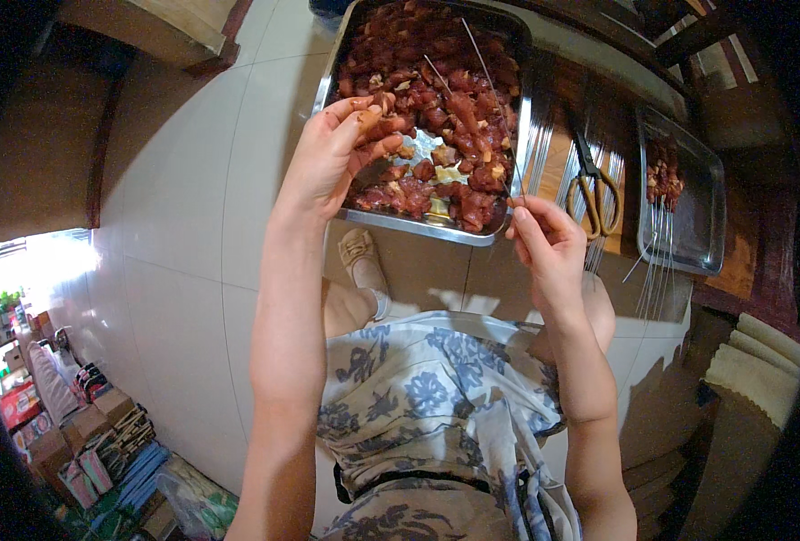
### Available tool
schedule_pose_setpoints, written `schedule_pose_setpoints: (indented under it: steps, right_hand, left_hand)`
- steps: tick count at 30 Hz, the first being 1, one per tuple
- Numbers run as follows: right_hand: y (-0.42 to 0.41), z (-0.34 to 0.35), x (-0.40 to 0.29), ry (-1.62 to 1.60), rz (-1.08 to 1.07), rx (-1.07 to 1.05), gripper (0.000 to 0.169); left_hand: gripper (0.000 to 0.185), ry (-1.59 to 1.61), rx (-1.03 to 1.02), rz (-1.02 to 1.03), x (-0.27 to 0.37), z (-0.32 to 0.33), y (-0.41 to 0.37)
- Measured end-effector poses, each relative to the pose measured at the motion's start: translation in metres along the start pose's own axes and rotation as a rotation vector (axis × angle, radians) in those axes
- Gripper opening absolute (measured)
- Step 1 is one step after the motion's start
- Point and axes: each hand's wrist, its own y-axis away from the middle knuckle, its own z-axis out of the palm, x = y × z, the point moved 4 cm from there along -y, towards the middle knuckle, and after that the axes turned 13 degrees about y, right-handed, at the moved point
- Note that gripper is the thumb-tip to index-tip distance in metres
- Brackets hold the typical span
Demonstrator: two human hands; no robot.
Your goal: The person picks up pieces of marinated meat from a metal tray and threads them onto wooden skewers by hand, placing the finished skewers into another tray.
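A deep metal tray [410,226] before me is heaped with raw, reddish marinated meat pieces [467,115], some with pale fatty bits. Over its left side, my left hand [329,152] pinches what looks like a small meat piece [386,103] between thumb and fingers, its fingertips smeared with marinade. My right hand [550,233] is at the tray's near right corner. Two thin metal skewers [484,71] are gripped there by their near ends, their points spread apart over the meat. Whether any meat is threaded on them cannot be told against the heap.
On a wooden surface [548,95] to the right lie many loose metal skewers [540,152] and scissors [594,196] with tan handles. A shallower metal tray [697,237] beyond holds several loaded meat skewers [663,176], handles over its edge. Boxes [89,429] and bags stand at lower left.
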Motion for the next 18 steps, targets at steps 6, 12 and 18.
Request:
schedule_pose_setpoints:
  steps: [6,12,18]
  right_hand:
    - [0.0,-0.001,0.001,0.025,-0.02,-0.003,0.016]
    - [0.0,-0.001,0.0,0.036,-0.023,0.002,0.017]
    - [-0.001,-0.003,0.0,0.066,-0.013,0.016,0.018]
  left_hand:
    - [0.026,-0.501,0.088,0.121,0.01,-0.014,-0.003]
    - [0.026,-1.328,0.021,0.599,0.003,0.003,0.005]
    - [0.021,-1.631,-0.104,0.38,-0.041,0.041,0.016]
